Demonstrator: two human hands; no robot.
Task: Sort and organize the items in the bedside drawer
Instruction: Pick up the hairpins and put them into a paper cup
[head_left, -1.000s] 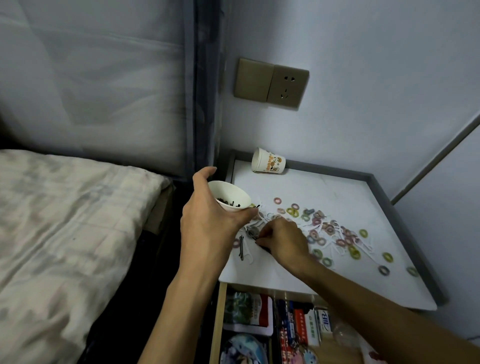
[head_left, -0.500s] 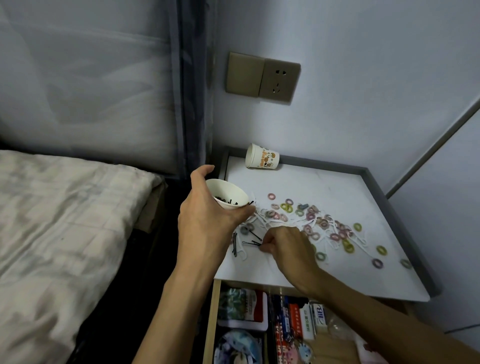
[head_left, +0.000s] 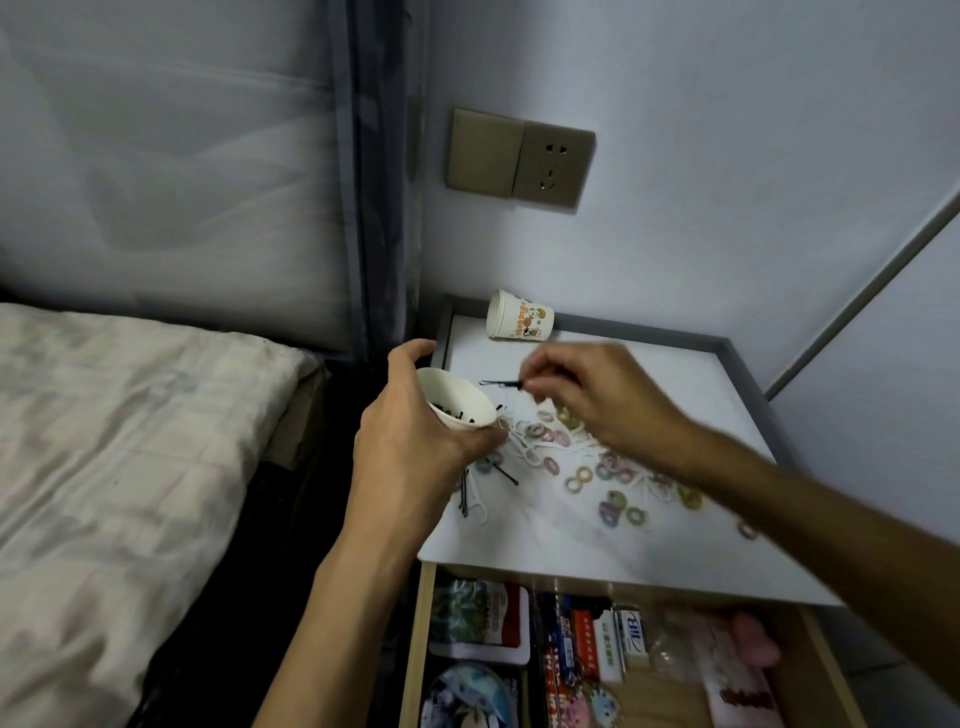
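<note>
My left hand (head_left: 410, 436) grips a white paper cup (head_left: 460, 397) with several black hairpins in it, held over the left edge of the white bedside tabletop (head_left: 613, 540). My right hand (head_left: 587, 395) pinches a black hairpin (head_left: 501, 383) and holds it in the air just right of the cup's rim. Several small coloured hair ties (head_left: 608, 475) and white loops lie scattered across the tabletop. More black hairpins (head_left: 465, 496) lie below the cup. The open drawer (head_left: 415, 649) shows below, with tins and boxes in it.
A second printed paper cup (head_left: 519, 315) lies on its side at the back of the tabletop. A grey raised rim (head_left: 748, 384) borders the tabletop at back and right. A bed (head_left: 130, 441) is on the left, a wall socket (head_left: 519, 158) above.
My right hand has lifted off the tabletop with a black hairpin and moved up toward the cup. My left hand has kept the cup in about the same place.
</note>
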